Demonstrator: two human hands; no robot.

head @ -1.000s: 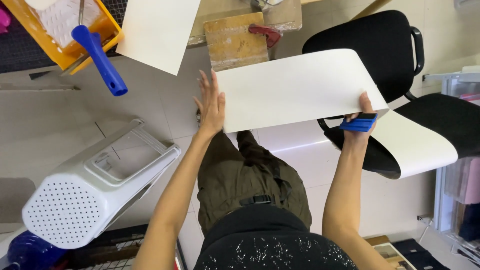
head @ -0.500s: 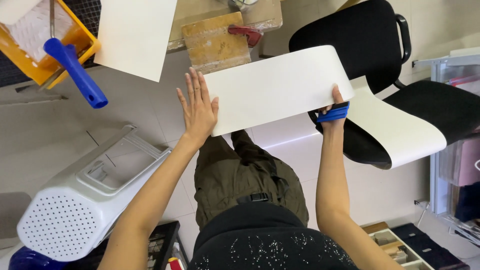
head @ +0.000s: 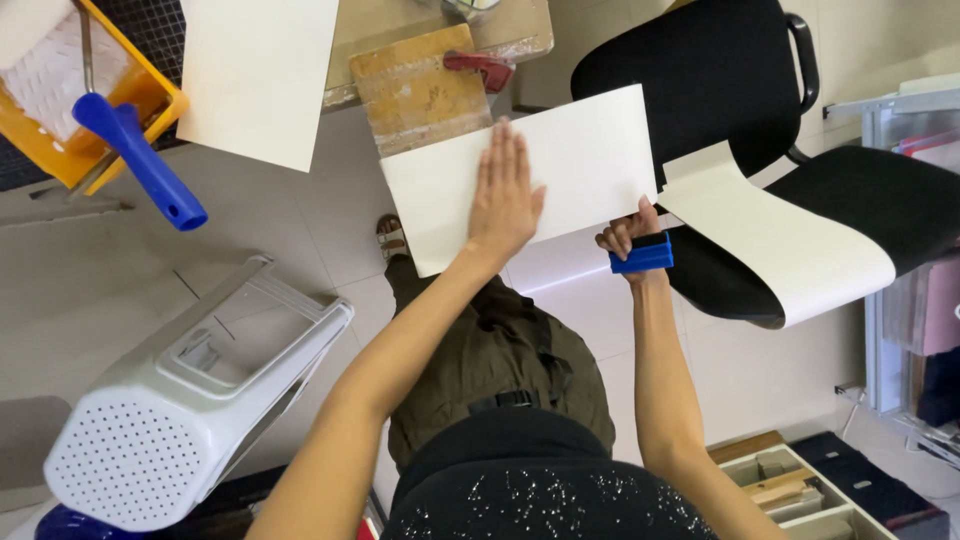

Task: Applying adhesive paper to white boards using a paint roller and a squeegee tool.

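Two pieces of cream paper are in view: one long flexible cream sheet held up in front of the person, and one separate flat cream rectangular sheet lying at the top left. There is one small blue plastic squeegee, one blue-handled paint roller resting in one orange plastic tray, one black office chair, one white perforated plastic stool tipped on its side, and one worn wooden block with a red clamp on it.

The left hand is spread flat, fingers straight and close together, its palm pressed against the middle of the long sheet. The right hand is closed around the blue squeegee at the sheet's lower right edge, fingers curled over the tool. Past that hand, the long sheet's far end curves away over the seat of the black chair.
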